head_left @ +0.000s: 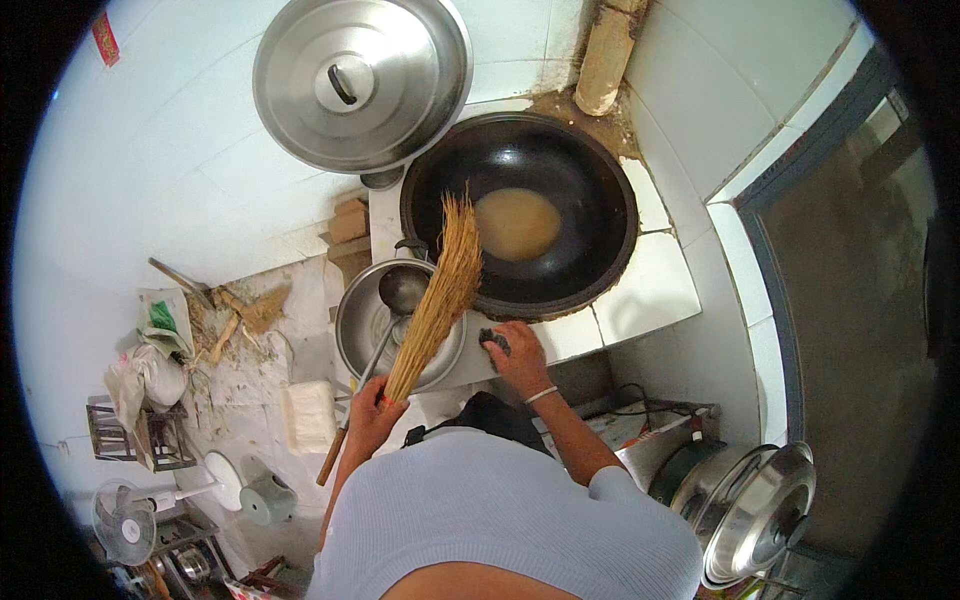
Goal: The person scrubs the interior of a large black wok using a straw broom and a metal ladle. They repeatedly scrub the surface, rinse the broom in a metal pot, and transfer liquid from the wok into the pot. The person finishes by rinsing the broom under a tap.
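My left hand point(368, 425) is closed round the bound end of a straw brush point(440, 290). Its bristles point up and away, over the left rim of a large black wok point(590, 225) with a little cloudy brownish liquid point(517, 224) in the bottom. Below the brush, a metal basin point(358, 325) holds a ladle point(403, 290). The ladle's wooden handle point(332, 457) sticks out past the basin, close beside my left hand; whether I touch it I cannot tell. At the stove's front edge, my right hand point(520, 360) is closed on a small dark scrubbing pad point(494, 341).
A big steel lid point(365, 80) leans on the wall behind the wok. White tiles point(645, 290) edge the stove. Lower right are stacked pans and lids point(760, 515). On the left floor are a white foam box point(308, 417), a fan point(125, 522) and wood scraps point(240, 320).
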